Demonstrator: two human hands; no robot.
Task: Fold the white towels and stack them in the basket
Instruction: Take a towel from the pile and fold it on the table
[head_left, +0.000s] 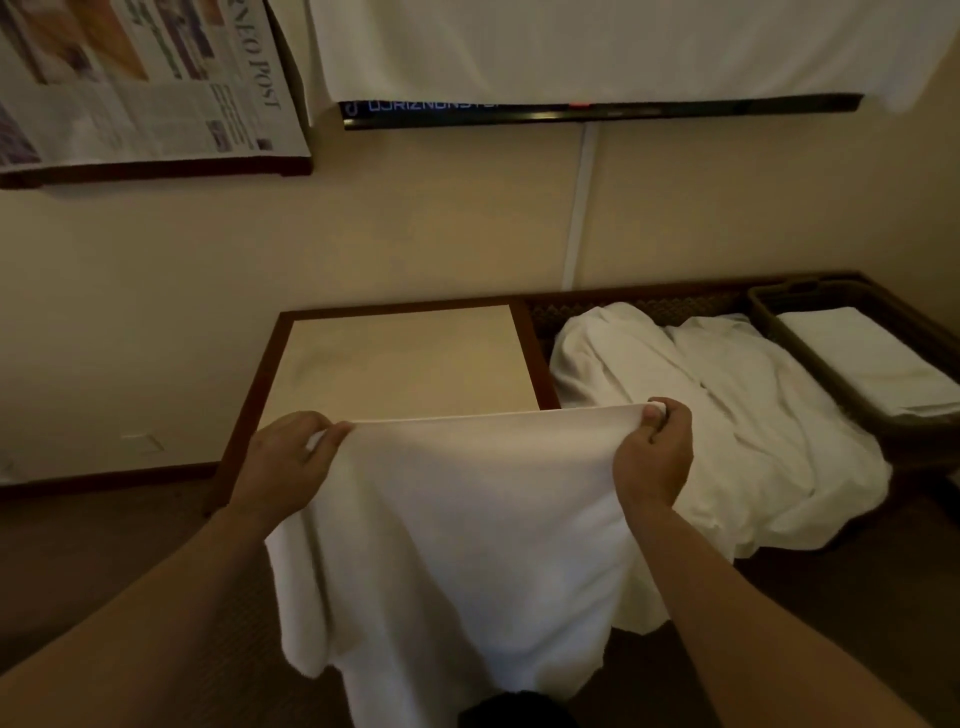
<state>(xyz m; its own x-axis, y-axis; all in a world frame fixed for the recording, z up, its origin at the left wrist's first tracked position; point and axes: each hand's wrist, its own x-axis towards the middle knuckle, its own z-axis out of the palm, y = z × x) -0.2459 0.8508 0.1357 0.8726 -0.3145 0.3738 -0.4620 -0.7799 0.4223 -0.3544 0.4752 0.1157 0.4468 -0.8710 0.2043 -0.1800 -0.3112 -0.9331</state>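
Newspaper (130, 78) pinned on wall top left, above a dark wood ledge; left hand (288, 457) pinches the top left corner of a white towel (457, 545), thumb on the near face, fingers curled behind the edge; forearm reaches in from lower left; towel is held up by its top edge, pulled nearly straight between the 2 hands, plain white, soft folds, hanging down toward the floor in front of the worktop (405, 358), lower hem wavy and uneven; worktop is beige with a dark brown frame, just behind the towel's top edge; right hand (654, 457) grips the top right corner, a bunch of cloth sticking out above the thumb, fingers curled round it; pile of unfolded white towels (727, 415) lies crumpled right of the worktop; dark basket (769, 306) far right holds a folded white towel (872, 358), lying flat.
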